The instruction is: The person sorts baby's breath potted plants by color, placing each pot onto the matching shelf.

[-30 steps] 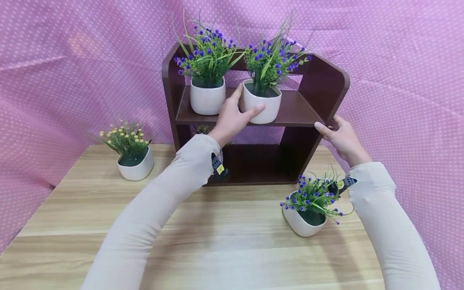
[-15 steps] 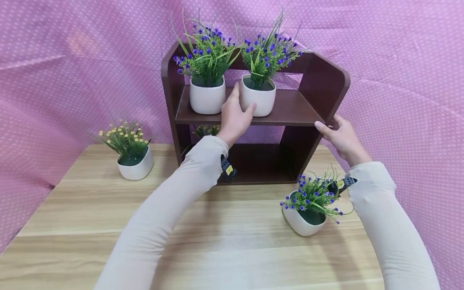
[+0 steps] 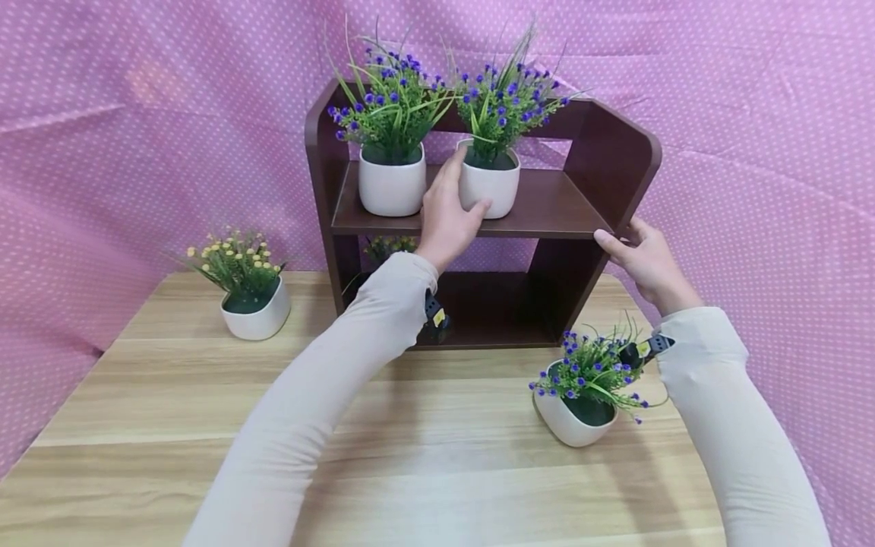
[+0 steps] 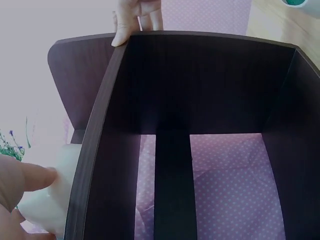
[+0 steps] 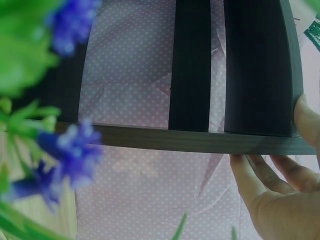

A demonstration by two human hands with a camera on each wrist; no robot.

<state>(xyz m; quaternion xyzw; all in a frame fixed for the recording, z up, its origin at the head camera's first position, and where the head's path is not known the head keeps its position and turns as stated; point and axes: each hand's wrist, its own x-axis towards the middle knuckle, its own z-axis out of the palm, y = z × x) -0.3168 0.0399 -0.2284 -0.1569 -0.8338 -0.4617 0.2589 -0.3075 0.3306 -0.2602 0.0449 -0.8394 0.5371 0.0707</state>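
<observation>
Head view: your left hand [image 3: 447, 216] is holding a white rounded pot [image 3: 503, 190] of purple flowers on the upper board of the dark-brown two-level wooden shelf [image 3: 550, 203]. Left wrist view: it is touching that pot. Right wrist view: your right hand [image 5: 285, 200] is gripping the shelf's right side.

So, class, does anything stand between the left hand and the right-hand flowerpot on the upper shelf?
Nothing visible does: the left hand touches the right-hand flowerpot. The other upper-shelf pot stands on the hand's opposite side.
</observation>
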